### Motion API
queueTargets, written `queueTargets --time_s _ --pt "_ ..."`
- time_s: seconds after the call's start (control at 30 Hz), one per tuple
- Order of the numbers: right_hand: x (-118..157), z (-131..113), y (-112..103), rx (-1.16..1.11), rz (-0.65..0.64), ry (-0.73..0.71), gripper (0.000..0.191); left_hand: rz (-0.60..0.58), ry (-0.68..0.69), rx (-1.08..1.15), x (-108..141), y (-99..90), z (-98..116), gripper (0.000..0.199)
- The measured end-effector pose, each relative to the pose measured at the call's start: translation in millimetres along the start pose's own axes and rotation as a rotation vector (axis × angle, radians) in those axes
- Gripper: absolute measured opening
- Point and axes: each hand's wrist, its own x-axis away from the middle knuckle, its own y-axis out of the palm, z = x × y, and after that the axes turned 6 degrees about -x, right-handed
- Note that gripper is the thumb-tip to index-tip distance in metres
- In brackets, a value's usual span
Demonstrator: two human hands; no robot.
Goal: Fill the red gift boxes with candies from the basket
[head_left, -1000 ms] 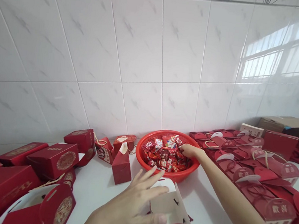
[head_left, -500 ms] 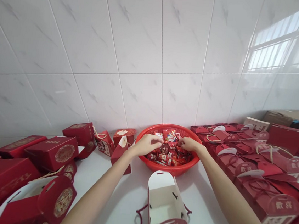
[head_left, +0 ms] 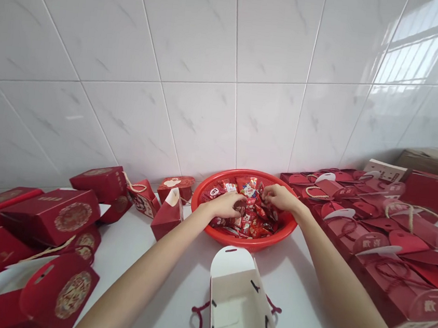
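Note:
A red plastic basket point(head_left: 247, 244) stands against the wall, with small wrapped candies point(head_left: 250, 222) in red and dark red packets inside. Over its left half, my left hand point(head_left: 227, 205) curls its fingers around a dark red wrapped candy. My right hand point(head_left: 280, 196) reaches over the right rim, its bent fingers closed on a wrapped candy at the far side; the fingertips are partly hidden. In front of the basket, between my forearms, an open gift box point(head_left: 234, 296) shows its white inside, with dark red cords at both sides. No candies are visible in it.
Red boxes point(head_left: 51, 214) crowd the left, including an open one point(head_left: 45, 292) near the front. Smaller boxes point(head_left: 169, 213) stand just left of the basket. Rows of closed gift boxes point(head_left: 397, 287) fill the right. A cardboard box point(head_left: 434, 158) sits behind them by the tiled wall point(head_left: 192, 119).
My left hand has moved rightward and lower into the candies, its fingers curling in. My right hand stays on the basket's right side. The camera view has shifted slightly.

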Motion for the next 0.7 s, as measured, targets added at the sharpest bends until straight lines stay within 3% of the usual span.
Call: queueTargets --time_s 0.13,0.37,0.53,0.7 --pt "0 5 3 -0.13 0.053 -0.059 0.035 0.02 0.027 -0.039 1 4.2 -1 0.047" --pt "1 8 2 -0.158 -0.261 -0.1 0.063 0.006 0.03 -0.028 4 5.3 -1 0.045" --pt "7 2 -2 -0.441 -0.227 -0.154 0.028 0.018 0.056 -0.025 1 6.8 -3 0.045" --pt "10 2 -3 -0.751 -0.283 -0.238 0.031 0.022 0.042 -0.008 -1 8.3 -3 0.046"
